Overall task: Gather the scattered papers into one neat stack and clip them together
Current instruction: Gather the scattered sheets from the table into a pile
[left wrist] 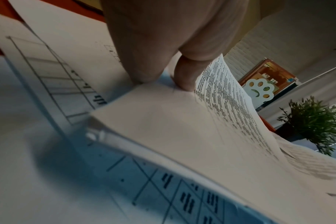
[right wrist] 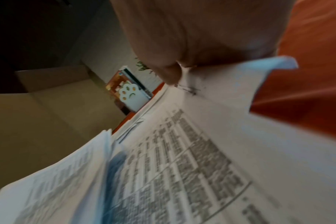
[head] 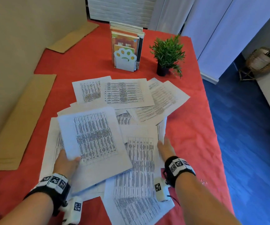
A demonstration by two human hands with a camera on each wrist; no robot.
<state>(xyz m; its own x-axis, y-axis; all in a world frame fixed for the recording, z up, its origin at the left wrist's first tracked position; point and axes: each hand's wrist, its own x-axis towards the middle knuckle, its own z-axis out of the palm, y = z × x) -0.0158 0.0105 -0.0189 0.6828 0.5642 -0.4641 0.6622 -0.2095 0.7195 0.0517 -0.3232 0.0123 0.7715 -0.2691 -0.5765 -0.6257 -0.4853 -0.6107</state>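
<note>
Printed white papers lie scattered and overlapping on the red tablecloth. My left hand grips a small sheaf of sheets by its near-left edge, thumb on top, and holds it tilted above the pile. The left wrist view shows the fingers pinching that sheaf. My right hand holds the right edge of a table-printed sheet. Its thumb presses on top and the paper's corner curls up. More sheets lie further back. No clip is in view.
A book rack with a white paw-shaped bookend and a small potted plant stand behind the papers. Cardboard sheets lie along the left wall. The table's right edge drops to a blue floor.
</note>
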